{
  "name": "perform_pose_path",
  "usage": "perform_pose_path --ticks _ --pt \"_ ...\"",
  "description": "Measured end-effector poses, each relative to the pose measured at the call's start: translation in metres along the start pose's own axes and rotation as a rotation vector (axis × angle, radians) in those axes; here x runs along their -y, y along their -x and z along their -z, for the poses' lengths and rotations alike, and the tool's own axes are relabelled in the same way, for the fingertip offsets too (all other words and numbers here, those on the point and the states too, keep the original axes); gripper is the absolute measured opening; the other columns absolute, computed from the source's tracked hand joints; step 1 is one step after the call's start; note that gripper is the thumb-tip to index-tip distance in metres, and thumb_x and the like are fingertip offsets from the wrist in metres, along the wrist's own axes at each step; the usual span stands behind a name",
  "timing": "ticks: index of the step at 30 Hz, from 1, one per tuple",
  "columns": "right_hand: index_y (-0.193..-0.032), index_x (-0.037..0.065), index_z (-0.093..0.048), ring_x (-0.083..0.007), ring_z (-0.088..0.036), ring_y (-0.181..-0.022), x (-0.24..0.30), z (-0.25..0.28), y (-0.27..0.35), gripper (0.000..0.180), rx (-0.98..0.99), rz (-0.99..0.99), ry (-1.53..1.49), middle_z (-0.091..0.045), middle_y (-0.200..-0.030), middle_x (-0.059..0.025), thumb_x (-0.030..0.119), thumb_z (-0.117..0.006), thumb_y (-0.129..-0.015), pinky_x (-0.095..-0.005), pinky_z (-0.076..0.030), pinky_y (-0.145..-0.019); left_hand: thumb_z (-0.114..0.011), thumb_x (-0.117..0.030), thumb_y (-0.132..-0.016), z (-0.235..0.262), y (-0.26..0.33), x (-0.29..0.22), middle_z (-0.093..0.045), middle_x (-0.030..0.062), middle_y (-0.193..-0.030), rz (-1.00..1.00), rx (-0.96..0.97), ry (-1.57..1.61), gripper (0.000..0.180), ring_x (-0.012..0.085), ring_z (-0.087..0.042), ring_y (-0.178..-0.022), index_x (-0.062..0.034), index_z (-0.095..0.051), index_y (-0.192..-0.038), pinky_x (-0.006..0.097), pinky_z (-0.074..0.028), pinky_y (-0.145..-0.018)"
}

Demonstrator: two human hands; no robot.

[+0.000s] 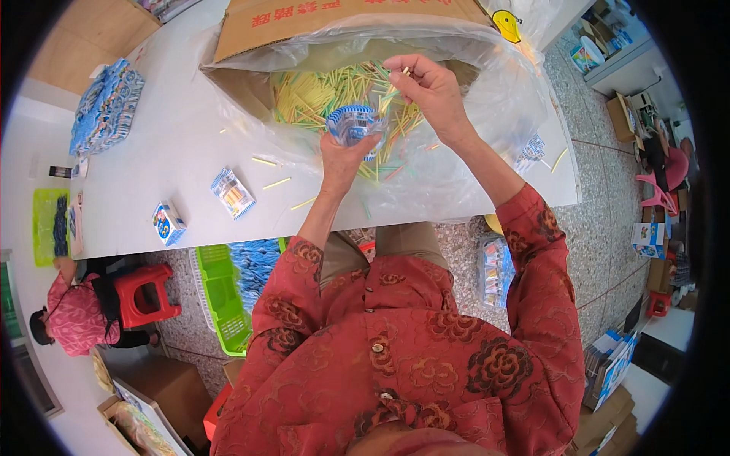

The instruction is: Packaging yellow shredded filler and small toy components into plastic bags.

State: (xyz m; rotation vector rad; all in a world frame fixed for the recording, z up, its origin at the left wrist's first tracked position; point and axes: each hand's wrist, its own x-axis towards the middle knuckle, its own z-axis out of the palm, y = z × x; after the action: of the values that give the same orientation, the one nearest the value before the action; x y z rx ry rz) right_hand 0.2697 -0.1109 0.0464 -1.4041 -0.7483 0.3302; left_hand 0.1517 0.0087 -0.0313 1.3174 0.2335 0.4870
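Observation:
My left hand (344,161) grips a small clear plastic bag (351,121) with a blue-striped rim, its mouth held wide at the front of an open cardboard carton (342,21). Above and to the right of the bag, my right hand (435,93) pinches thin coloured sticks (389,99) between thumb and fingers; how many is hard to make out. A loose pile of yellow, green and orange sticks (315,95) lies in the plastic-lined carton behind the bag. A filled stick packet (232,194) rests on the white table (251,224), left of my left hand.
A small blue-and-white packet (168,223) stands at the table's front edge. Bundled blue packaging (106,106) sits far left. Clear plastic sheeting (502,129) spreads right of the carton. Below are a green basket (228,304) and a red stool (144,295), beside a seated person (82,318).

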Motion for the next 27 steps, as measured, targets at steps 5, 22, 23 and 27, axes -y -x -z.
perform_pose_path --ticks 5,22,23,27 --pt "-0.102 0.005 -0.061 -0.0032 -0.047 -0.064 0.002 -0.004 0.003 0.017 -0.026 0.188 0.270 -0.055 -0.078 0.0040 0.009 -0.058 -0.085 -0.0195 -0.040 -0.057 -0.069 -0.002 -0.072 0.000 0.001 -0.002 -0.064 0.0022 -0.087 0.002 -0.005 0.006 0.026 0.0079 -0.058 -0.076 -0.0011 -0.062 -0.097 0.022 -0.047 -0.069" --pt "-0.113 0.004 -0.055 -0.0103 -0.052 -0.081 0.010 -0.004 0.010 0.028 0.057 0.322 0.395 -0.059 -0.099 -0.0007 0.007 -0.055 -0.085 -0.0230 -0.043 -0.070 -0.071 -0.002 -0.071 0.001 0.010 -0.017 -0.063 0.0021 -0.087 -0.022 -0.018 0.071 0.027 0.0075 -0.057 -0.076 -0.0015 -0.060 -0.096 0.022 -0.047 -0.068" --pt "-0.115 0.003 -0.053 -0.0088 -0.051 -0.085 0.003 0.002 0.010 0.029 0.072 0.238 0.254 -0.057 -0.102 0.0005 0.008 -0.053 -0.087 -0.0222 -0.042 -0.075 -0.071 -0.002 -0.071 0.000 0.010 -0.019 -0.063 0.0020 -0.087 -0.016 -0.015 0.079 0.027 0.0075 -0.057 -0.076 -0.0017 -0.060 -0.096 0.022 -0.047 -0.068" --pt "-0.112 0.003 -0.053 -0.0065 -0.049 -0.091 -0.014 0.007 0.023 0.025 0.296 -0.079 0.010 -0.054 -0.103 0.0016 0.008 -0.053 -0.088 -0.0219 -0.040 -0.082 -0.071 -0.002 -0.070 0.004 0.011 -0.022 -0.063 0.0012 -0.087 0.000 -0.013 0.100 0.028 0.0072 -0.057 -0.076 -0.0021 -0.060 -0.096 0.022 -0.046 -0.068"
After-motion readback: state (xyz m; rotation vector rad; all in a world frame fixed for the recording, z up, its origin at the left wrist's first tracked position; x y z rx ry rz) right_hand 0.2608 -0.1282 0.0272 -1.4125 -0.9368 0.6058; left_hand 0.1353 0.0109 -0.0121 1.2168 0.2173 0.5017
